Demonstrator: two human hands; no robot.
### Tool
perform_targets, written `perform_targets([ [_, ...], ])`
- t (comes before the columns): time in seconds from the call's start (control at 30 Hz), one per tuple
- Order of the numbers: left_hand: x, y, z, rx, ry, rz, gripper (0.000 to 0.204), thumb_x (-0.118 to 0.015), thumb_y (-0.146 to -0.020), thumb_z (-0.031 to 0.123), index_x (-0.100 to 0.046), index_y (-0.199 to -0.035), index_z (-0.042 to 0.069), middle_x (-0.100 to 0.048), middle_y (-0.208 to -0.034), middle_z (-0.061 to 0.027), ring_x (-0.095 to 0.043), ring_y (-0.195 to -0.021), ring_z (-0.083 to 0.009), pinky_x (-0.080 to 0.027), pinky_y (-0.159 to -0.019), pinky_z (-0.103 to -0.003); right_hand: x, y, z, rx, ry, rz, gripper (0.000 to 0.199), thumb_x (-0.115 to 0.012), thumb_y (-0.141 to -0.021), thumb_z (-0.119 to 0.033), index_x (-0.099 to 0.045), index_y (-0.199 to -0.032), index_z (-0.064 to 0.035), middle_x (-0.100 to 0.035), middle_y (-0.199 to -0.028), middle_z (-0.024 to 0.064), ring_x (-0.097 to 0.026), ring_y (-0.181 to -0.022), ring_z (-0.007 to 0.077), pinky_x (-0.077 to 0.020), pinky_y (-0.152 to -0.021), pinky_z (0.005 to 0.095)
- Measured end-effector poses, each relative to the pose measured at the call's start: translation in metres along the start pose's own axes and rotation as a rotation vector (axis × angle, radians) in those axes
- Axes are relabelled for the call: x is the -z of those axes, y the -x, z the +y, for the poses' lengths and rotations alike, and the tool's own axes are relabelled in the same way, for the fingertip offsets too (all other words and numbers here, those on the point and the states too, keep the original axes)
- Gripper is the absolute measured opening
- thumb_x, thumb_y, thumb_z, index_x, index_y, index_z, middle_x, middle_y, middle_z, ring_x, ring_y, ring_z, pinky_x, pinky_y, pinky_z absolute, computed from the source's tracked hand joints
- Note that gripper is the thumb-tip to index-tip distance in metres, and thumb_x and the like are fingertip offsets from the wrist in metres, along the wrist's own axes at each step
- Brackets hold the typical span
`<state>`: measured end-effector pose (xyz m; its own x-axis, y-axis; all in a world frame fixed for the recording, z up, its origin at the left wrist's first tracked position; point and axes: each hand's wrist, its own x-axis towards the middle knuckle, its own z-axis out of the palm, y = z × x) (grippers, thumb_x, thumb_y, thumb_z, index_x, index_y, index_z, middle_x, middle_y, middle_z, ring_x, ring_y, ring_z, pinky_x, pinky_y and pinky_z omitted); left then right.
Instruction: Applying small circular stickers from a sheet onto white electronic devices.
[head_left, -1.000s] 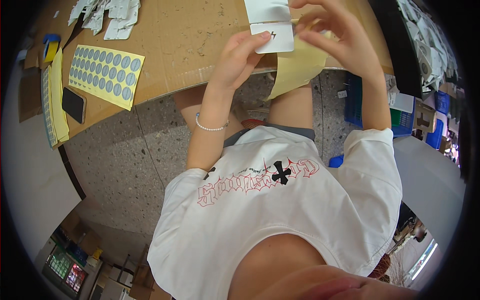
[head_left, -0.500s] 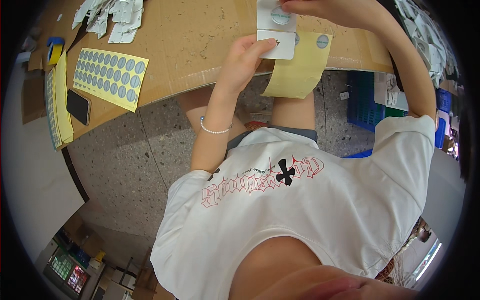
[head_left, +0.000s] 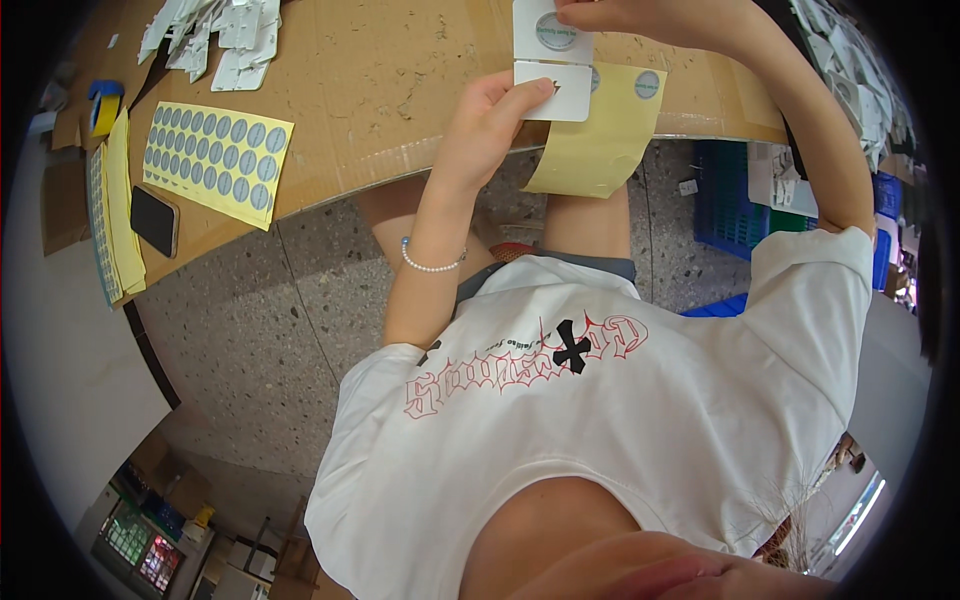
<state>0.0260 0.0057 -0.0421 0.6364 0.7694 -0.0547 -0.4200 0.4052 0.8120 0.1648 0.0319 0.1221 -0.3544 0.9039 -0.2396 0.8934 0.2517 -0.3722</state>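
Observation:
My left hand (head_left: 490, 120) grips a white two-panel card (head_left: 570, 95), its thumb lying across the lower panel. A round grey sticker (head_left: 556, 32) lies on the upper panel. At that panel's right edge, beside the sticker, my right hand (head_left: 640, 18) has its fingertips drawn together; the picture's upper edge cuts them off partly, so what they pinch is hidden. Beneath the card, a yellow backing sheet (head_left: 590, 160) hangs over the table's front edge, with a round grey sticker (head_left: 647, 84) near its upper right corner and another partly covered by the card.
On the cardboard-topped table (head_left: 370, 90), a yellow sheet of round stickers (head_left: 215, 155) lies at left, near a phone (head_left: 155, 220), more sheets (head_left: 122, 220) and a tape dispenser (head_left: 105, 105). White plastic pieces (head_left: 245, 45) are heaped behind; others (head_left: 850, 90) fill the right side. A blue crate (head_left: 722, 205) stands below.
My right hand has shifted slightly left over the upper panel. The round sticker there shows a little more of its face. My left hand keeps its grip on the card.

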Motion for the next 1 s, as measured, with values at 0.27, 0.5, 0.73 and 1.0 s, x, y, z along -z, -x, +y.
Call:
perform_targets([
  [0.27,0.001,-0.003,-0.004,-0.013,-0.036,-0.015,0.025,-0.051,-0.084,0.013,-0.057,-0.099,-0.007,-0.061,-0.093,-0.0069,-0.055,-0.084,-0.0097,-0.044,-0.075,-0.023,-0.009,0.0,0.015,0.326,-0.167,0.126,0.043,-0.062,-0.068,-0.005,-0.042,-0.105,0.0033,-0.06,-0.07,0.0143,-0.058,-0.066,0.0255,-0.0455,-0.06,0.0319],
  [0.5,0.004,-0.002,-0.007,-0.019,-0.032,-0.018,0.024,-0.052,-0.084,0.013,-0.057,-0.098,-0.007,-0.061,-0.093,-0.0067,-0.056,-0.083,-0.0094,-0.044,-0.075,-0.023,-0.005,-0.001,-0.002,-0.017,0.014,0.007,0.046,-0.062,-0.067,-0.005,-0.043,-0.108,0.0039,-0.06,-0.07,0.0142,-0.059,-0.064,0.0258,-0.0457,-0.059,0.0321],
  [0.73,0.006,-0.003,-0.01,-0.029,-0.047,-0.037,0.024,-0.051,-0.084,0.012,-0.057,-0.097,-0.008,-0.061,-0.092,-0.0076,-0.056,-0.083,-0.0096,-0.045,-0.075,-0.023,-0.013,-0.003,0.006,0.003,0.028,0.02,0.048,-0.061,-0.067,-0.005,-0.042,-0.11,0.0042,-0.06,-0.069,0.0146,-0.059,-0.064,0.027,-0.0457,-0.06,0.0323],
  [1.0,0.004,-0.004,-0.01,-0.009,-0.117,-0.053,0.024,-0.052,-0.085,0.012,-0.057,-0.097,-0.008,-0.061,-0.092,-0.0083,-0.056,-0.082,-0.0095,-0.046,-0.073,-0.023,-0.014,0.002,0.004,0.048,0.076,0.03,0.045,-0.056,-0.069,-0.002,-0.04,-0.111,0.0024,-0.057,-0.069,0.016,-0.057,-0.065,0.0296,-0.0427,-0.057,0.0356],
])
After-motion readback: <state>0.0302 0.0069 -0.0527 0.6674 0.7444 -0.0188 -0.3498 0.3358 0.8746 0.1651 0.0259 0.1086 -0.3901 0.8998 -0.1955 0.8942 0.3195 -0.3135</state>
